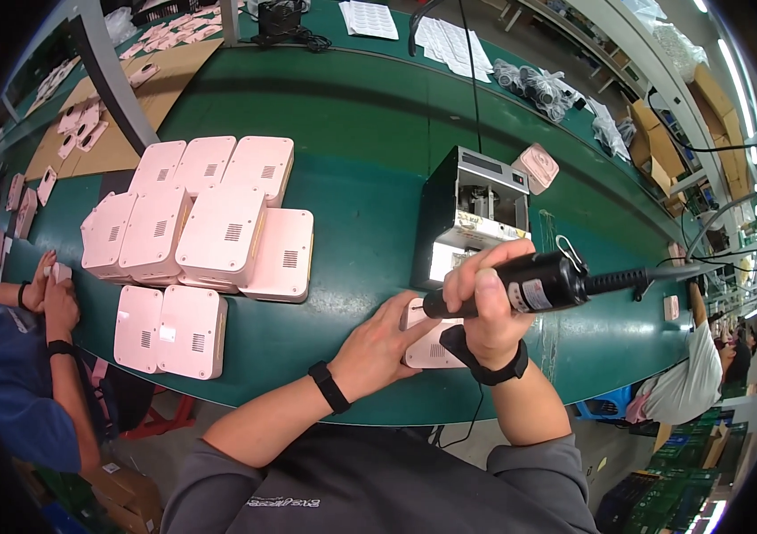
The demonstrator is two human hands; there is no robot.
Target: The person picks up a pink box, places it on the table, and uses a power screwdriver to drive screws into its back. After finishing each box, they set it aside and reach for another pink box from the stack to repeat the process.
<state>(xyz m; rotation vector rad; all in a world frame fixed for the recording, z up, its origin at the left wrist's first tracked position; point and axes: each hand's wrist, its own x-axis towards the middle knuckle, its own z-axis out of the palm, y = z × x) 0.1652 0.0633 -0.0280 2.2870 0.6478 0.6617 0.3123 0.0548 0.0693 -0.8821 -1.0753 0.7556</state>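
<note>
My right hand is wrapped round a black corded electric screwdriver. The tool lies tilted, its tip pointing down and left at a corner of a pale pink plastic housing. My left hand grips that housing from its left side, fingers close to the screwdriver tip. My right hand and its wristband hide part of the housing. Just beyond stands a black box-shaped screw feeder with an open front. To the left, several like pink housings are stacked, vent slots facing up.
Behind the feeder lies another pink piece. Small pink parts rest on cardboard at the far left. A co-worker's hands hold a small part at the left edge. Cables hang over the green table; another person sits far right.
</note>
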